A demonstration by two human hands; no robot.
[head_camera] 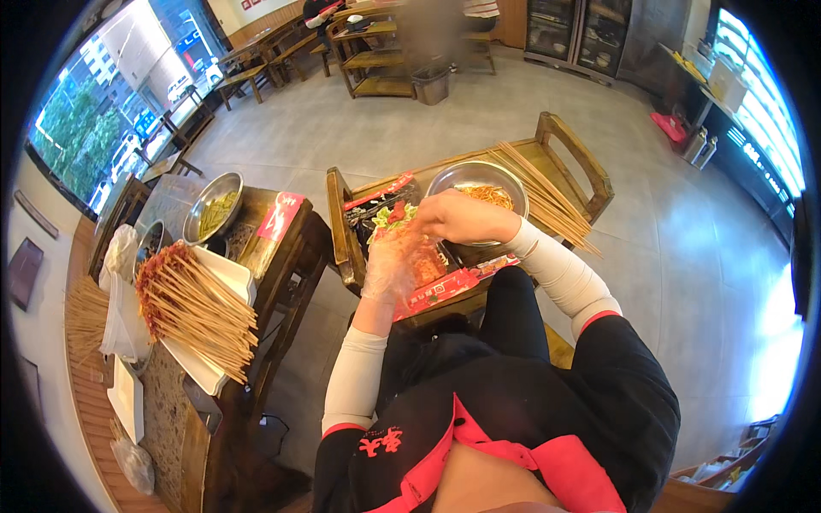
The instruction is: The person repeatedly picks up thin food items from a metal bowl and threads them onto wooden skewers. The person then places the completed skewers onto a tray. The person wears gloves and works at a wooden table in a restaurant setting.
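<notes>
My left hand (389,266), in a clear plastic glove, is at some reddish food on the wooden bench before me. Close beside it on the right, my right hand (442,215) has its fingers bent together at the same food; whether either hand grips something is hidden. Pale green leafy pieces with a red piece of food (399,213) show just beyond the left hand. Reddish meat (428,264) lies below the hands, by a red printed packet (442,293). Behind my right hand stands a steel bowl (521,186) holding thin orange shreds (490,194). Bare bamboo skewers (545,195) lie right of the bowl.
On the left table, loaded skewers (199,308) are heaped on a white tray (240,276). Nearby are a steel bowl (238,192) of green food and a red printed card (281,215). The bench has raised wooden end rails (577,160). People sit farther back, near a bin (431,86).
</notes>
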